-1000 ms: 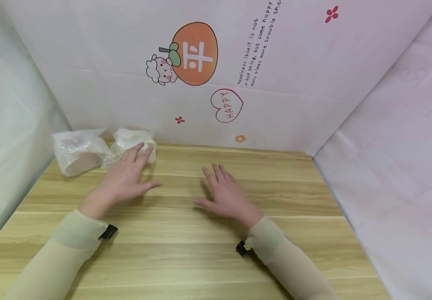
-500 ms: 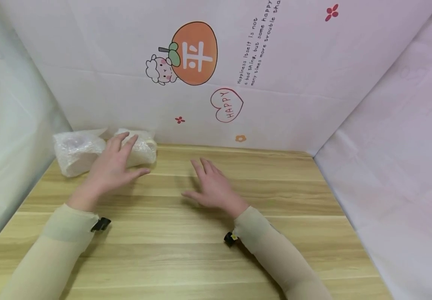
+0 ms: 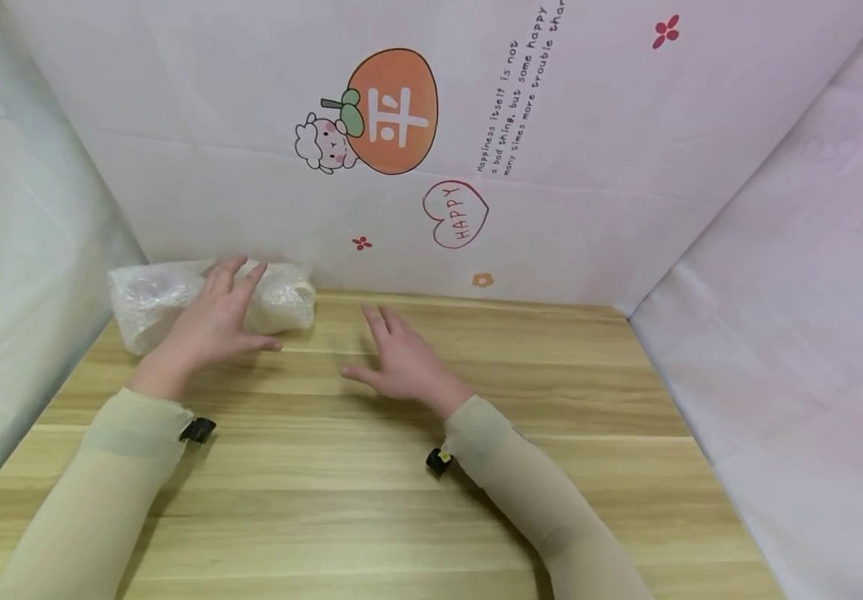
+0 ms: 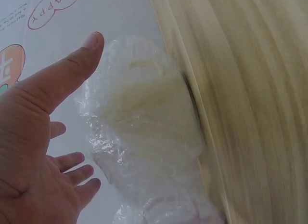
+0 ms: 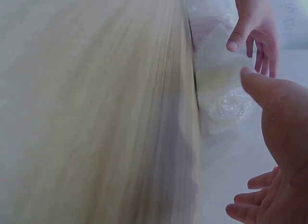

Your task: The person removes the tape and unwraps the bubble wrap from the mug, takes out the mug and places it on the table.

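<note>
Two bundles in clear bubble wrap lie side by side at the back left of the table. The right bundle (image 3: 286, 300) shows a pale, cream-coloured thing through its wrap; the left bundle (image 3: 145, 307) covers something I cannot make out. Over the gap between them hovers my left hand (image 3: 210, 325), fingers spread, partly hiding both. In the left wrist view a space shows between that hand and the nearer bundle (image 4: 149, 113). To the right of the bundles, above the table, my right hand (image 3: 405, 360) has its thumb and fingers apart and holds nothing.
The wood-grain table (image 3: 341, 500) runs back to a white printed cloth (image 3: 566, 225) hanging behind it. White cloth also stands along the left and right sides. A small black camera (image 3: 197, 430) sits at the left wrist, another (image 3: 438, 461) at the right.
My left hand has drifted left and slightly back, from the right bundle to between the two. My right hand has moved left and back, closer to the bundles. Both bundles stay in place.
</note>
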Action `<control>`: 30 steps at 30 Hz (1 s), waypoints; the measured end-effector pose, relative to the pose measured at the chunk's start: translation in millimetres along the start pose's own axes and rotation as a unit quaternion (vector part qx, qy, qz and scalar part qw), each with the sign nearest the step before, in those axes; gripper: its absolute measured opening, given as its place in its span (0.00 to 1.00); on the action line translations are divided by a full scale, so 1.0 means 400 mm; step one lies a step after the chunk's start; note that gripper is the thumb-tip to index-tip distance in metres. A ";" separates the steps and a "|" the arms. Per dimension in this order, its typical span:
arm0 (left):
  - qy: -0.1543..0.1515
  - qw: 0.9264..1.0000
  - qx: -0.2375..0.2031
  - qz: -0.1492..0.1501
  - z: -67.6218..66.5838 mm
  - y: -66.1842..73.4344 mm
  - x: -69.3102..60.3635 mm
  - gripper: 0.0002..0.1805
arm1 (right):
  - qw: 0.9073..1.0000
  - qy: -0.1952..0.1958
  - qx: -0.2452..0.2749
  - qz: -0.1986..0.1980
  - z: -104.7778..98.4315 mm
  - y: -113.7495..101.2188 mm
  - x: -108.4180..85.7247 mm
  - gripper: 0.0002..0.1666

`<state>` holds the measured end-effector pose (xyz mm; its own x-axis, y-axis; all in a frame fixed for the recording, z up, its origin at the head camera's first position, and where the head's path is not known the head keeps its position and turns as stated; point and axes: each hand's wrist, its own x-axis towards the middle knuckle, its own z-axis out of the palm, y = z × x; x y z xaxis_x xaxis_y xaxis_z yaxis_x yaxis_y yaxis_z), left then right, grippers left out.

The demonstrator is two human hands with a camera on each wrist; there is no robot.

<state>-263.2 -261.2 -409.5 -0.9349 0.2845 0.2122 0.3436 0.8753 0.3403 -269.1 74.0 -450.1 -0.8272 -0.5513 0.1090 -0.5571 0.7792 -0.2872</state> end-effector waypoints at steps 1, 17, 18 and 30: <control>-0.004 1.000 0.001 0.000 0.001 -0.004 0.002 0.78 | 1.000 0.000 0.004 0.002 0.001 -0.002 0.005 0.70; -0.052 0.999 -0.006 -0.014 -0.011 -0.045 0.017 0.79 | 0.999 -0.010 0.035 -0.010 0.036 -0.039 0.096 0.73; -0.054 0.998 -0.010 -0.015 -0.013 -0.046 0.019 0.79 | 0.999 -0.010 0.039 -0.014 0.037 -0.041 0.102 0.73; -0.069 0.997 -0.019 -0.016 -0.010 -0.064 0.035 0.80 | 0.998 0.002 0.049 -0.042 0.056 -0.064 0.171 0.72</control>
<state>-284.6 -281.1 -411.5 -0.9481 0.3096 0.0728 0.3134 0.8703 0.3800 -309.9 9.8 -456.8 -0.7781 -0.6124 0.1396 -0.6149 0.6972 -0.3687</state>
